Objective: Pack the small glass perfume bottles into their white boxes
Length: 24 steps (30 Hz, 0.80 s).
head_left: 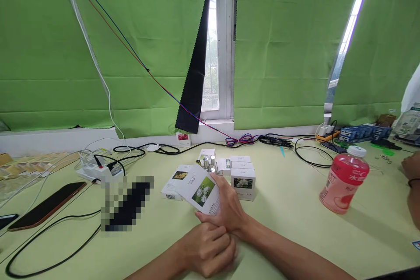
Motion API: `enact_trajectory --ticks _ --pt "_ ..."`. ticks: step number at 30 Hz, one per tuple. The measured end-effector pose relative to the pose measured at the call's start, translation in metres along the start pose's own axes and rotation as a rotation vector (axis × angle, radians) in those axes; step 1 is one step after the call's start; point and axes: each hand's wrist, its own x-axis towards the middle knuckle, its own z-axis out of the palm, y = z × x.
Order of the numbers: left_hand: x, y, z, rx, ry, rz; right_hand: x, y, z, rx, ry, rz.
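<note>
My right hand (pixel 229 203) grips a flat white box (pixel 190 188) with a picture of white flowers, tilted above the table. Below and against it, my left hand (pixel 208 247) is closed with its fingers curled in. What it may hold is hidden, and its edge is slightly blurred. Behind the held box lies another flat white box (pixel 170 193) with a yellow-flower picture. Several small silver-capped bottles (pixel 209 162) stand just beyond my right hand. To their right are several small white boxes (pixel 243 183), the front one showing a white flower.
A pink drink bottle (pixel 344 181) stands on the right, near another person's arm (pixel 414 192). On the left lie a phone (pixel 47 205), a power strip (pixel 98 168) and a looped black cable (pixel 16 249). More cables (pixel 275 141) run along the wall.
</note>
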Motion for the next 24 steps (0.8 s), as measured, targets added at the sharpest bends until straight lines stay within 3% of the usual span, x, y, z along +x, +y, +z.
enact_trajectory --ticks 5,8,11,16,19,24 --pt "-0.026 -0.032 -0.023 0.196 0.157 -0.055 -0.003 -0.003 0.003 -0.021 0.045 0.131" --pt "-0.046 -0.047 -0.026 0.281 0.272 -0.34 -0.004 -0.005 0.006 -0.062 0.108 0.142" --pt "-0.058 -0.053 -0.023 0.178 0.338 -0.73 -0.007 -0.005 0.01 -0.064 0.139 0.171" --pt "-0.057 -0.053 -0.019 -0.099 0.361 -1.036 -0.013 -0.009 0.013 0.053 0.053 0.162" --pt "-0.053 -0.052 -0.018 -0.189 0.344 -1.11 -0.015 -0.013 0.013 0.107 -0.024 0.15" --pt "-0.054 -0.052 -0.018 -0.184 0.337 -1.09 -0.013 -0.018 0.011 0.139 -0.108 0.163"
